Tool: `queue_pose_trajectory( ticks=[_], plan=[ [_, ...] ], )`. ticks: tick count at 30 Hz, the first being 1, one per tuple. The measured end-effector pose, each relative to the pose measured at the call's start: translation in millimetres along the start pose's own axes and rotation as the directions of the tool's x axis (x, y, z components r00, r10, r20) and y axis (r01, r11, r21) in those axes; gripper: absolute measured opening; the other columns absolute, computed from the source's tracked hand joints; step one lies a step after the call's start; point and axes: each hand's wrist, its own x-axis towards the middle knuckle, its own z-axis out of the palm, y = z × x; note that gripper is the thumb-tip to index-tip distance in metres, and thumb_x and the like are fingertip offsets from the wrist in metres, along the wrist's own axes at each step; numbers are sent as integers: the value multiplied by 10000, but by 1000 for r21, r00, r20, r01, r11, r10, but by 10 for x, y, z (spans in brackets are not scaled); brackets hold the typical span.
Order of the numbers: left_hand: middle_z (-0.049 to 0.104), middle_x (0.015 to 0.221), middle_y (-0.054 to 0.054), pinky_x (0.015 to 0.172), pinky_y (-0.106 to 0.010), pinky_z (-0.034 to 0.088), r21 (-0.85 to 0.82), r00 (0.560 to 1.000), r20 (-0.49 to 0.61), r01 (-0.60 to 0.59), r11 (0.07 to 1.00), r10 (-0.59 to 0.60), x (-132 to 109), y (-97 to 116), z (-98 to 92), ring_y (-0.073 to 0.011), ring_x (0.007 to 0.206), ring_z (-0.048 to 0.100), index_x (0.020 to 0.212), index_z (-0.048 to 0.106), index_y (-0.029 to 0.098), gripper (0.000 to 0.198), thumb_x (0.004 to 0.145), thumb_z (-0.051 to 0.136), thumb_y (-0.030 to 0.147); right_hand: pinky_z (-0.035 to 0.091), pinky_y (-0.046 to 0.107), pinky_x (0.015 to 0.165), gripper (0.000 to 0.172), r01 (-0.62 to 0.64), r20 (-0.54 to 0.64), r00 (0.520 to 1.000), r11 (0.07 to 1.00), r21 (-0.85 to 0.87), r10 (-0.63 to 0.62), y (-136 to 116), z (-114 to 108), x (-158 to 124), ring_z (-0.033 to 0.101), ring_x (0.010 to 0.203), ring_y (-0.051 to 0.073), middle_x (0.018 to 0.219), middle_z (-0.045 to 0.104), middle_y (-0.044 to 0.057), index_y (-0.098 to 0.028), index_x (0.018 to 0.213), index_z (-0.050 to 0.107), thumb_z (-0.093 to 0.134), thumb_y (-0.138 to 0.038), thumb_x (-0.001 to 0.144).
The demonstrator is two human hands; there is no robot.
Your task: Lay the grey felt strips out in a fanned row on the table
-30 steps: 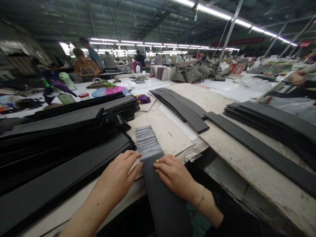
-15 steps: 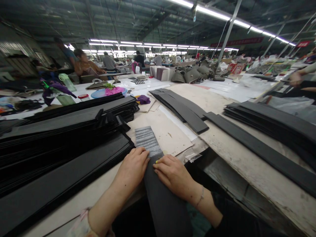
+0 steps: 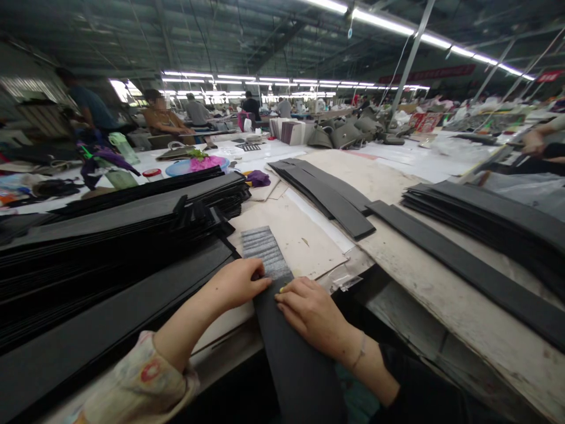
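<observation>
A long dark grey strip (image 3: 293, 353) of flat, smooth material runs from the table edge down towards my lap. Its far end carries a shiny grey ribbed patch (image 3: 263, 250). My left hand (image 3: 241, 282) is at the strip's left edge beside the patch, thumb on top and fingers curled, partly hidden. On the strip's right side rests my right hand (image 3: 311, 315), fingers bent and pressed together. A small yellow thing (image 3: 283, 290) shows at its fingertips; its kind is too small to make out.
Thick stacks of dark strips (image 3: 110, 294) fill the left. More strips (image 3: 326, 194) lie ahead on beige board (image 3: 295, 235), with another stack (image 3: 485, 218) at right. A gap in the table (image 3: 397, 312) opens right of my hands. Several people work farther off.
My left hand has turned at the wrist, its fingers curling in and its thumb now pointing across the strip. The left sleeve has come further into view. My right hand stays in place.
</observation>
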Motion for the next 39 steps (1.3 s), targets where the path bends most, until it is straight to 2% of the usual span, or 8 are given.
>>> queue_pose_trajectory(
  ticks=[3,5,11,18,23,27,33,39],
  plan=[
    [582,654,-6,535,-257,308,31,993,107,38,999,-41,-6,-30,-49,-161,621,515,668,533,192,331,731,456,508,419,339,814,151,0,-7,1000,1000,2,0,4,9,-2,496,891,178,887,589,42,-178,910,600,463,-212,857],
    [569,633,-2,521,-256,299,26,990,139,14,1000,-18,1,-21,-63,-165,616,511,655,532,190,351,715,460,528,418,340,813,156,5,-4,1000,1000,-6,-5,8,17,-3,496,886,178,882,588,44,-176,910,599,457,-215,860],
    [640,829,-20,657,-256,403,-169,987,144,-51,984,76,131,119,-18,-187,783,564,842,597,167,252,672,520,335,417,338,816,176,24,-11,1000,999,-37,-24,15,33,-14,496,881,174,866,582,48,-178,936,599,444,-228,869],
    [658,940,-22,811,-277,429,-310,991,68,-89,947,115,189,157,87,-182,905,577,940,602,162,327,631,495,149,425,347,821,178,25,-15,1000,998,-51,-26,12,14,-13,503,885,180,876,588,49,-184,953,598,447,-218,865],
    [657,919,-36,809,-285,443,-256,991,77,-88,963,111,199,175,105,-189,896,584,954,610,149,342,637,485,117,430,349,830,188,35,-4,999,999,-24,-35,1,-5,-24,504,906,184,911,593,55,-177,967,592,435,-211,869],
    [622,1008,-60,877,-285,422,-195,995,3,-96,976,99,186,219,141,-186,968,557,1022,603,145,412,634,484,76,429,352,841,187,22,8,1000,1000,-17,-22,-3,-18,-23,502,914,188,930,595,54,-173,968,591,440,-204,864],
    [586,994,-85,902,-298,415,-153,983,-135,-142,978,121,147,216,258,-186,964,544,1049,605,124,332,735,498,145,432,352,835,192,26,-12,1000,999,-21,-26,3,5,-22,501,901,187,908,599,51,-172,966,596,437,-212,867],
    [578,959,-60,885,-308,417,-63,967,-167,-205,977,192,116,208,302,-176,935,530,1023,613,176,285,770,486,144,426,351,848,185,22,4,1000,999,-27,-22,8,7,-29,500,914,187,921,596,48,-176,953,589,428,-217,872]
  ],
)
